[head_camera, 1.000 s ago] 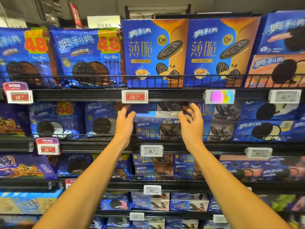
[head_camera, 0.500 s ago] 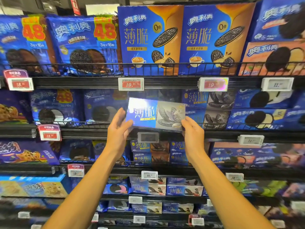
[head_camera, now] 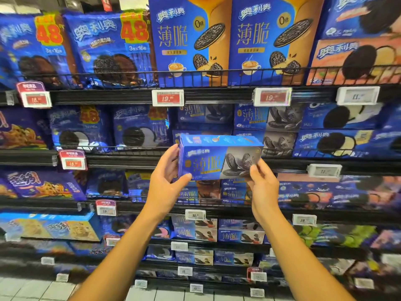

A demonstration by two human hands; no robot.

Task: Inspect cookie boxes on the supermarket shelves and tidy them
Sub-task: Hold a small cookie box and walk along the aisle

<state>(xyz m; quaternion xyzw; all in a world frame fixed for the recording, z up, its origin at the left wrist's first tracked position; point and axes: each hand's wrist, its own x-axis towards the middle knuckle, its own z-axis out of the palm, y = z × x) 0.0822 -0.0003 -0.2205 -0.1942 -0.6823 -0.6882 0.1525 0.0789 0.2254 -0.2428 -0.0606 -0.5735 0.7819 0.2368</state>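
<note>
Inspect step: box (head_camera: 219,158) clamped by ends, L hand (head_camera: 167,181) + R hand (head_camera: 263,187), off shelf (head_camera: 195,162) front edge. Next, prob.: check faces, reseat in gap, face fwd.

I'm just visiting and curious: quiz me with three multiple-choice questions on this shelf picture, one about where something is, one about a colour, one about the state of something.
1. Where is the cookie box that the person handles?
A. Lying on the floor
B. Held in front of the shelves, off them
C. Standing on the top shelf

2. What colours is the front of that box?
A. Blue and grey
B. Green and yellow
C. Red and white

3. How is the box held?
A. By the left hand alone
B. By nobody
C. Between both hands, one at each end

Answers:
1 B, it hangs in the air before the second shelf.
2 A, blue on the left part, grey with dark cookies on the right.
3 C, the left hand has a grip on the left end, the right hand on the lower right corner.
</note>
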